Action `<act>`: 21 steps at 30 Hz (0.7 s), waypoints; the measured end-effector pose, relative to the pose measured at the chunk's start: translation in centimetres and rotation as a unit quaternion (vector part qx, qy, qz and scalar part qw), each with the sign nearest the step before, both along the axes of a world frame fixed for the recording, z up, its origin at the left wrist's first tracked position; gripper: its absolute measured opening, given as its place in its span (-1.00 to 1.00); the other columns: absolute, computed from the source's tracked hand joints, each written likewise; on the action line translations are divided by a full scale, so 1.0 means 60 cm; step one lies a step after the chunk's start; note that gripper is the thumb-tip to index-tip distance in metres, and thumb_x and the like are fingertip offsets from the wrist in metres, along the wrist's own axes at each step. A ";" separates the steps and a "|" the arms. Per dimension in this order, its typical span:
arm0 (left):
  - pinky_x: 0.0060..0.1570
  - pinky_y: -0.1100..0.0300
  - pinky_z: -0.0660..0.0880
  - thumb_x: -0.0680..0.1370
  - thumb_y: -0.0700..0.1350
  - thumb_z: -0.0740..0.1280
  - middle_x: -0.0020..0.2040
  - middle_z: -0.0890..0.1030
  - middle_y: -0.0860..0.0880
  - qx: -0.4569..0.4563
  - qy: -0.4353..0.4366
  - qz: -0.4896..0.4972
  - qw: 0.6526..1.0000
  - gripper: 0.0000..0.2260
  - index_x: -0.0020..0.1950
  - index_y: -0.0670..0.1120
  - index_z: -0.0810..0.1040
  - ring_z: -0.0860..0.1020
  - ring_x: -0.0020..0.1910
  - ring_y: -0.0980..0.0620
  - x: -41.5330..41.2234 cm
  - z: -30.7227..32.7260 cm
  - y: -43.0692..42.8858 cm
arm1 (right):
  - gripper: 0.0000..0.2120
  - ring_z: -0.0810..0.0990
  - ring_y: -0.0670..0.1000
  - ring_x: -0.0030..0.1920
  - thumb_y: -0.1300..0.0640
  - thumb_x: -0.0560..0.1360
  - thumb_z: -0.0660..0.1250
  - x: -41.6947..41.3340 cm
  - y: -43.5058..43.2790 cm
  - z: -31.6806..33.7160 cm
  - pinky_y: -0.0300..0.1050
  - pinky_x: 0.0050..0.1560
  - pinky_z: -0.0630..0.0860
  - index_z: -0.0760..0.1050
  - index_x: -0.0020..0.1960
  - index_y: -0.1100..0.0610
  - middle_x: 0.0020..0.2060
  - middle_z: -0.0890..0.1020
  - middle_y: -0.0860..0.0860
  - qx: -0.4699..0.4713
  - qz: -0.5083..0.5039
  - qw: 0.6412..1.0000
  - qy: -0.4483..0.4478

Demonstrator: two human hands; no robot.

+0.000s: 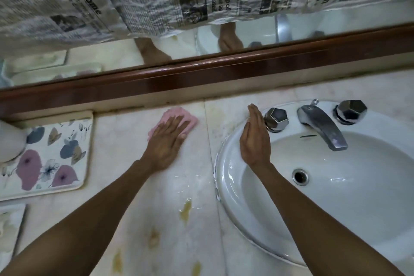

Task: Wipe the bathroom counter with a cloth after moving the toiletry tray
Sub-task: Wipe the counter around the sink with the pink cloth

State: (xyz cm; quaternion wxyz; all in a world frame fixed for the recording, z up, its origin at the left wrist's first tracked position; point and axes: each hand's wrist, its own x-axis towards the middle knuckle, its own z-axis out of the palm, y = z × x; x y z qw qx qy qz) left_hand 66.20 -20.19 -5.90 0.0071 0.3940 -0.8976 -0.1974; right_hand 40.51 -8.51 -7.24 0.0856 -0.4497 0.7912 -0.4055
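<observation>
My left hand [167,141] presses flat on a pink cloth [189,120] on the pale marble counter [125,163], near the back edge and left of the sink. My right hand [255,139] rests flat and empty on the sink's left rim, fingers straight and together, beside the left tap knob. The flower-patterned tray [51,157] lies at the counter's left end, with a white object [11,143] standing on its left part.
A white oval sink [336,197] fills the right side, with a chrome spout [322,127] and two faceted knobs [276,119]. A wooden mirror frame [201,74] runs along the back. Yellowish stains and water streaks [186,208] mark the counter in front.
</observation>
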 end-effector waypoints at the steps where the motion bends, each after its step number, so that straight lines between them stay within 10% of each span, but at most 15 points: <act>1: 0.61 -0.08 -0.09 0.73 0.12 -0.11 0.67 0.06 0.08 0.007 0.003 0.027 1.000 -0.55 0.65 0.21 0.08 -0.05 0.66 0.06 -0.018 0.004 -0.013 | -0.56 0.33 0.08 0.52 0.25 0.66 0.00 0.000 -0.001 -0.001 -0.06 0.53 0.23 0.30 0.51 0.26 0.48 0.40 0.13 0.000 -0.002 1.000 -0.001; 7: 0.60 -0.11 -0.15 0.74 0.12 -0.10 0.67 0.06 0.08 0.049 0.029 -0.014 0.998 -0.56 0.64 0.23 0.08 -0.07 0.66 0.03 -0.220 -0.005 0.029 | -0.56 0.33 0.06 0.51 0.28 0.65 0.03 -0.005 -0.002 -0.006 -0.02 0.52 0.26 0.30 0.51 0.23 0.48 0.41 0.10 -0.004 -0.003 1.000 -0.005; 14: 0.59 0.13 -0.25 0.75 0.10 -0.05 0.66 -0.02 0.19 0.028 -0.003 -0.147 0.989 -0.57 0.64 0.25 0.08 -0.17 0.64 0.17 -0.019 0.002 0.067 | -0.59 0.33 0.13 0.51 0.28 0.65 0.03 -0.002 -0.004 -0.004 -0.01 0.54 0.22 0.32 0.48 0.28 0.48 0.40 0.18 0.049 0.007 0.997 0.056; 21: 0.59 -0.13 -0.19 0.73 0.12 -0.11 0.68 -0.05 0.03 0.015 -0.044 0.046 0.998 -0.55 0.65 0.22 0.01 -0.11 0.66 -0.05 -0.127 -0.003 -0.009 | -0.63 0.42 0.22 0.41 0.21 0.66 0.02 0.000 -0.008 0.001 0.06 0.50 0.30 0.42 0.36 0.32 0.37 0.49 0.25 0.099 0.012 0.984 0.146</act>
